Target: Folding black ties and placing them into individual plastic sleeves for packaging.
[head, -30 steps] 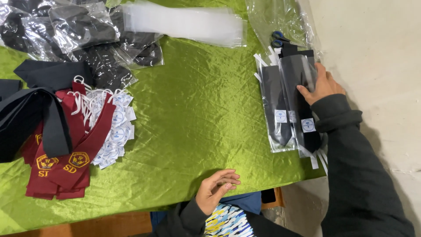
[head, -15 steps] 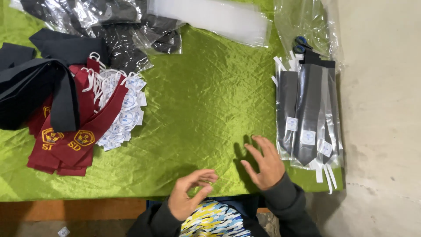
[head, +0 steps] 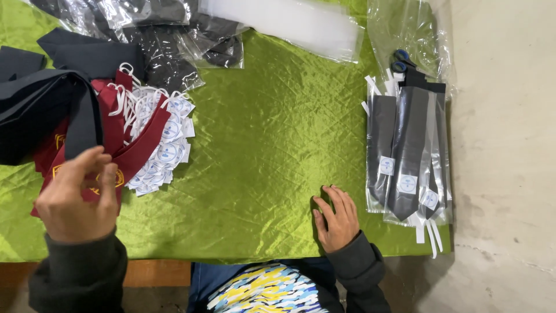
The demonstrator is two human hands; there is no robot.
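My left hand (head: 78, 197) reaches over the pile of maroon ties (head: 136, 148) with yellow crests at the left, its fingers curled on the nearest one. A fan of round white tags (head: 168, 139) lies on that pile. My right hand (head: 336, 217) rests flat on the green cloth (head: 260, 145), fingers spread, holding nothing. To its right lies a stack of dark grey ties in clear bags (head: 405, 150), each with a small round sticker.
Black ties (head: 40, 110) are heaped at the far left. Crumpled clear bags with dark fabric (head: 162, 40) lie along the top. A flat stack of clear sleeves (head: 289, 23) sits at the top middle. Scissors (head: 402, 61) lie under plastic at the top right. Concrete floor (head: 509, 174) lies beyond the table's right edge.
My right hand left the bagged grey ties and came down onto the cloth near the front edge. My left hand moved from the front edge up and left onto the maroon ties.
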